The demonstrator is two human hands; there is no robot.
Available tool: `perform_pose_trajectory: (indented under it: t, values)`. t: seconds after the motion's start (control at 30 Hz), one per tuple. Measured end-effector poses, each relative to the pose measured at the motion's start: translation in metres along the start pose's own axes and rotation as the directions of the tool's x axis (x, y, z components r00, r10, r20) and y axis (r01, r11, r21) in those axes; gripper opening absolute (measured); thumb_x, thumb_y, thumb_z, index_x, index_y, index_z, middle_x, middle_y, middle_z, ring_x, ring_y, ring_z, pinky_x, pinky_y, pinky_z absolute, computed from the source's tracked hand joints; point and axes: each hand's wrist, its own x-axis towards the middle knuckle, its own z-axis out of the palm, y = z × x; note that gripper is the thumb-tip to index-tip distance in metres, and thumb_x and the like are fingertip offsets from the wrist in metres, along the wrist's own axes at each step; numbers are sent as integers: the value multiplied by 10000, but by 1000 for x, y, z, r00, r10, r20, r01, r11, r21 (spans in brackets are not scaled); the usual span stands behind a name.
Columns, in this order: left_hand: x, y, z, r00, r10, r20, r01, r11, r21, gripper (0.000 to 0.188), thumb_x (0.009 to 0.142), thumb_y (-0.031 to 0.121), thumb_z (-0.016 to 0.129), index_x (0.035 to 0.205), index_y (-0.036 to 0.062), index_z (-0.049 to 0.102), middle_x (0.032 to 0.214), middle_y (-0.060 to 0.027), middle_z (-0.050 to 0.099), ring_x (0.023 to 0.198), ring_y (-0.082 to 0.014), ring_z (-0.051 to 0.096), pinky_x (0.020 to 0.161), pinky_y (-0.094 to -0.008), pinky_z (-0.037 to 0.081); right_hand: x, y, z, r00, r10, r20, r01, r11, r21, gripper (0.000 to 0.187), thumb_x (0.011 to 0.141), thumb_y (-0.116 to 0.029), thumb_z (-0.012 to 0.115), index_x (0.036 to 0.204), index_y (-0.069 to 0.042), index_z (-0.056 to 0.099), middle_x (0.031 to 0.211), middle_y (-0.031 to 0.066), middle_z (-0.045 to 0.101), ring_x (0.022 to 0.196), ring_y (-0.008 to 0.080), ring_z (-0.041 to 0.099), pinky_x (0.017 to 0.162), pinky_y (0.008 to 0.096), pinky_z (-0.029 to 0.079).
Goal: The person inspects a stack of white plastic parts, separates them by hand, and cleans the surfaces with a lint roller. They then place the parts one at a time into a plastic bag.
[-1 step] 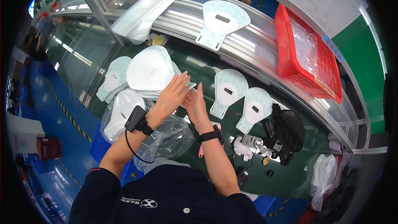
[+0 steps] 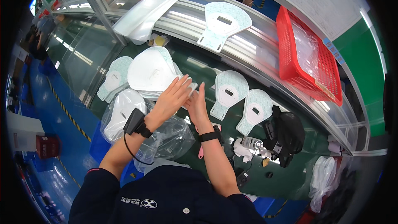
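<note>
Panel stack (image 2: pixel 150 72) against flat left grip (image 2: pixel 171 98), beside thumb-spread right grip (image 2: pixel 196 107)

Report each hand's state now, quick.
Left hand: open, fingers extended over the edge of the white panel stack.
Right hand: fingers partly hidden; grip cannot be told.

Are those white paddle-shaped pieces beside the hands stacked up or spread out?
Stacked: the white panels lie one on another beside the left hand, with lower edges peeking past the top one's rim.
</note>
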Motion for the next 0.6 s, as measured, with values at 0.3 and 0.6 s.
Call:
perform_pose_trajectory:
  t: [0.3,0.6]
  values:
    - [-76,-4,-9,536,-747,394,778,255,-574,345,895,310,556,1040,-2,549,995,-125,593,828,-193,607,650,-312,500,27,17,13,898,-259,-356,-67,719,-692,938,731,-314,731,1374,35,143,1258,258,413,1095,293,502,834,353,471]
    - [-74,-51,21,451,-435,779,-18,-878,-479,898,814,664,450,1372,-11,250,1390,-206,321,1270,-304,359,1042,-431,313,9,16,46,905,-379,-192,209,790,-576,708,731,-122,664,1295,30,265,1183,207,462,1050,233,518,868,306,438]
